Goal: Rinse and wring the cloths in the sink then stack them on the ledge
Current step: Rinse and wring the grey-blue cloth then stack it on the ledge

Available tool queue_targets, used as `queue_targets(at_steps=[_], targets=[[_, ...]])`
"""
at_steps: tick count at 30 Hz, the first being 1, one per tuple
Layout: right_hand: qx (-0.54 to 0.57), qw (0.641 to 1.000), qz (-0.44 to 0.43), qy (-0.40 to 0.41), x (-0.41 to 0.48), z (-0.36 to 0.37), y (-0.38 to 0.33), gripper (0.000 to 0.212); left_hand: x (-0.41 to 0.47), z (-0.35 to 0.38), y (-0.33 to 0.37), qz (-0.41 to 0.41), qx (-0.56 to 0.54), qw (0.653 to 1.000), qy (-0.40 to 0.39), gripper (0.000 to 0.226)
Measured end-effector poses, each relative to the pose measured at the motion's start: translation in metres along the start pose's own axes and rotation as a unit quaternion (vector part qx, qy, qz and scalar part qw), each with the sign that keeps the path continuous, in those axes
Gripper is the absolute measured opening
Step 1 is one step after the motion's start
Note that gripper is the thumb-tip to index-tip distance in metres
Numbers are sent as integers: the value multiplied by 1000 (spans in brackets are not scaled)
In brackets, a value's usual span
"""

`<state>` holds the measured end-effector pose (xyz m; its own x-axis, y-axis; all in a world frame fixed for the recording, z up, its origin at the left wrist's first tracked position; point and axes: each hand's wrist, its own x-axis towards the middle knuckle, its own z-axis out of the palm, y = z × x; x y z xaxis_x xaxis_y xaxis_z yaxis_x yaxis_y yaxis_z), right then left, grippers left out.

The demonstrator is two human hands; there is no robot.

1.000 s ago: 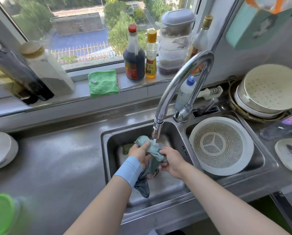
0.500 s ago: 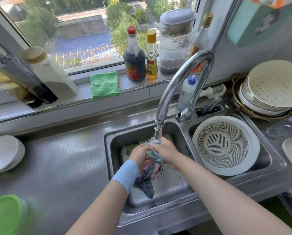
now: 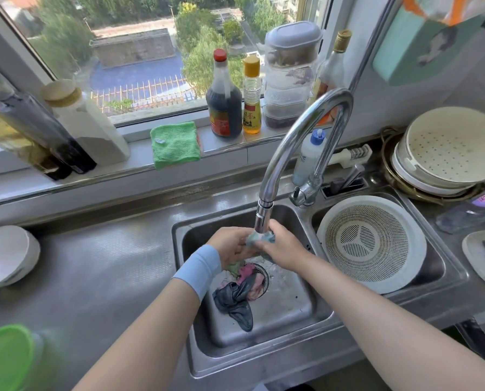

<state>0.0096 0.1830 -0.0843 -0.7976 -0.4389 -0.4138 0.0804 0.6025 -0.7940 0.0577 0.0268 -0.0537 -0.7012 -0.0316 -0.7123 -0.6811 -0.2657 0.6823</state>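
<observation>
Both hands have drawn together since a second ago, bunching the cloth that was stretched between them. Up and left of them, a folded green terry cloth (image 3: pixel 176 143) lies on the window ledge (image 3: pixel 139 155), nearer the left hand (image 3: pixel 231 245). That hand and the right hand (image 3: pixel 285 251) grip a wet teal cloth (image 3: pixel 259 239), its short roll lying across the frame just under the steel tap nozzle (image 3: pixel 262 221). Below, dark grey and pink cloths (image 3: pixel 237 300) lie crumpled in the steel sink (image 3: pixel 286 311), leaving room to wring above.
</observation>
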Motion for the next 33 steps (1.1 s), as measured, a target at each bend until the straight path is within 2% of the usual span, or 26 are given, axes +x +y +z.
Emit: queue_targets(at_steps=[1,3,5,8,10,14,16,19,22,23,25,27,30,33], targets=[[-6,1000,7,11,1,-3,0,19,0,-3,1,12,36,999,10,31],[-30,999,11,23,3,-7,-1,29,1,-12,1,50,93,993,48,45],[-15,1000,20,13,0,-8,-3,32,2,-19,-3,82,159,982,65,45],[56,998,32,-15,-5,-4,-9,28,4,-18,-15,107,274,956,-18,66],[67,998,21,-2,-7,-2,-13,33,4,-9,-21,121,292,949,-16,63],[6,994,-26,106,-2,-7,-4,35,12,-8,-26,122,348,927,74,26],[24,992,-15,120,-6,-7,-5,38,12,-15,-20,122,400,906,71,18],[53,995,42,69,-10,1,-16,22,7,-21,-11,130,463,876,30,23],[26,995,94,2,-10,9,-19,20,3,-29,-4,133,549,825,8,52],[3,996,92,-7,-10,9,-19,21,2,-32,-1,136,563,815,-4,53],[-17,997,72,-14,-13,8,-16,26,2,-35,3,156,583,797,-11,33],[-27,998,44,-29,-17,5,-14,24,2,-33,4,182,576,797,21,22],[-37,999,-14,-8,-17,2,-5,25,2,-24,1,170,516,837,62,24],[-11,999,-26,25,-15,-4,1,24,3,-18,-5,172,506,840,95,24]])
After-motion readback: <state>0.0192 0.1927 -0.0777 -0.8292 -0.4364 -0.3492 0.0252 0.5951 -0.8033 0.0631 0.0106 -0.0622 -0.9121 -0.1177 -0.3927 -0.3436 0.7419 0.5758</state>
